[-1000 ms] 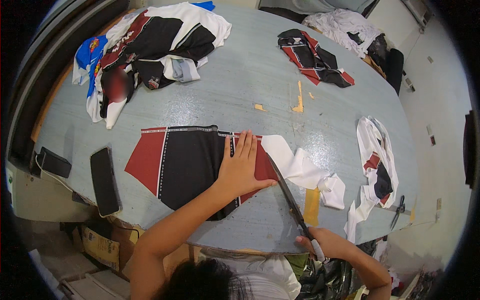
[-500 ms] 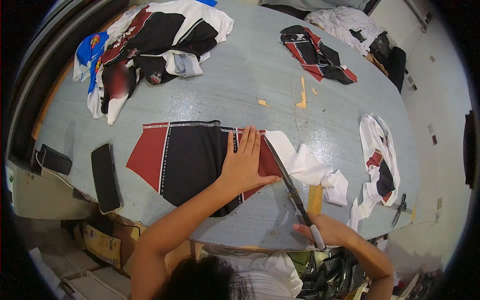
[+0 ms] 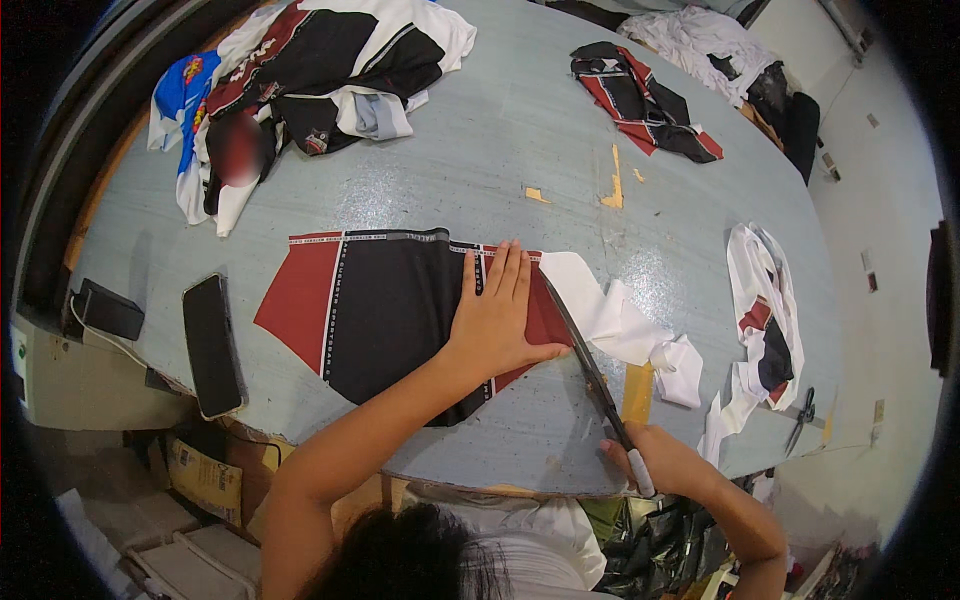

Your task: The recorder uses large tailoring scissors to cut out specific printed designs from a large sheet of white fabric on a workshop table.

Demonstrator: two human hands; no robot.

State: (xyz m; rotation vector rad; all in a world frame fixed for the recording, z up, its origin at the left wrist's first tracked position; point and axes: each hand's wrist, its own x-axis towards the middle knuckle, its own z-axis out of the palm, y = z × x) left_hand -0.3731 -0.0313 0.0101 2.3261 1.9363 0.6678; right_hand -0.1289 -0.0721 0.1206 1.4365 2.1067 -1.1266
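A cut fabric panel (image 3: 395, 310) in black and dark red with white lettered trim lies flat on the table in front of me. My left hand (image 3: 495, 320) presses on its right part, fingers stretched out and thumb spread to the side. My right hand (image 3: 668, 460) is closed round the handles of long scissors (image 3: 592, 378), near the table's front edge. Their dark blades lie along the panel's right red edge, looking closed or nearly so. Beyond the blades, white fabric (image 3: 625, 325) trails off to the right, crumpled at its end.
On the pale blue-grey table (image 3: 450, 185), a garment heap (image 3: 340, 70) lies far left and a black-and-red piece (image 3: 645, 105) far right. White scraps (image 3: 765, 335) and small scissors (image 3: 801, 420) sit at right. A phone (image 3: 212, 345) and black box (image 3: 108, 308) are at left.
The whole view has shifted slightly. My left hand still presses the panel, and the scissors in my right hand stay along its red edge with little visible movement.
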